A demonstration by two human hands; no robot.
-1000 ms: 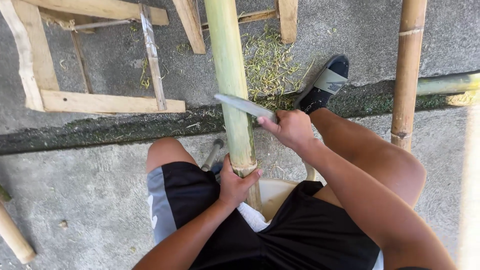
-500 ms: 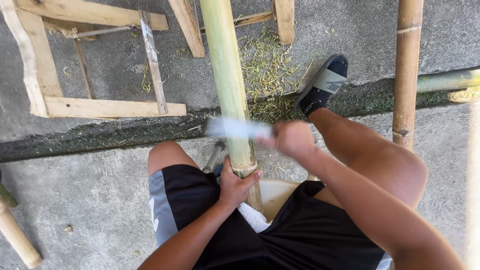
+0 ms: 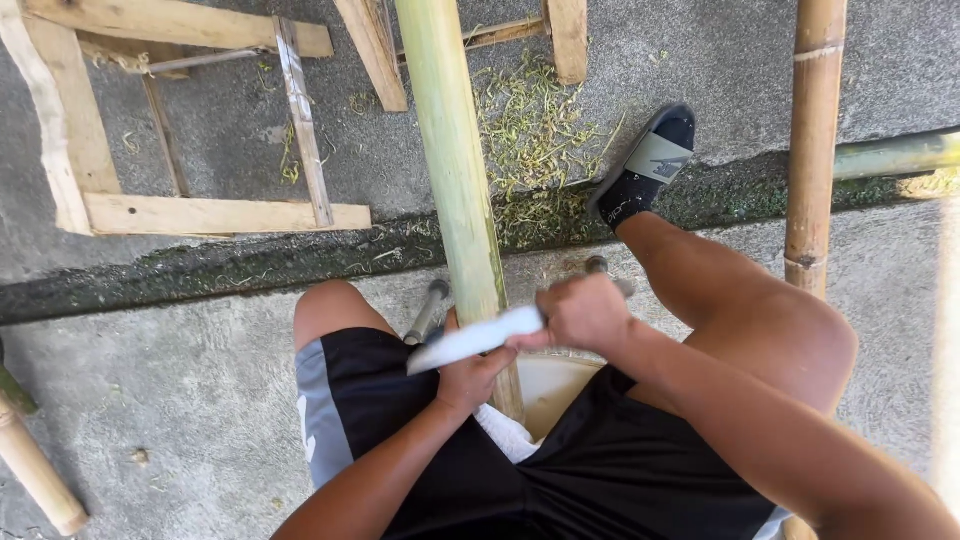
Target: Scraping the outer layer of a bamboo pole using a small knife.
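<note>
A pale green bamboo pole [image 3: 455, 170] runs from the top of the view down between my knees. My left hand [image 3: 472, 375] grips its lower end, near my lap. My right hand [image 3: 583, 313] is closed on the handle of a knife, whose wide light blade [image 3: 468, 340] lies across the pole just above my left hand, pointing left. I sit on a low seat, in black shorts, my right foot in a black slide sandal [image 3: 645, 165] stretched forward.
Green bamboo shavings [image 3: 530, 140] litter the concrete beside the pole. A wooden frame [image 3: 200, 212] lies at the top left. A brown bamboo pole [image 3: 815, 150] stands at the right, another pole end [image 3: 35, 465] lies at the bottom left. A dark mossy groove crosses the ground.
The knife has travelled down the pole towards me, from well above my left hand to just over it. My left hand keeps its grip.
</note>
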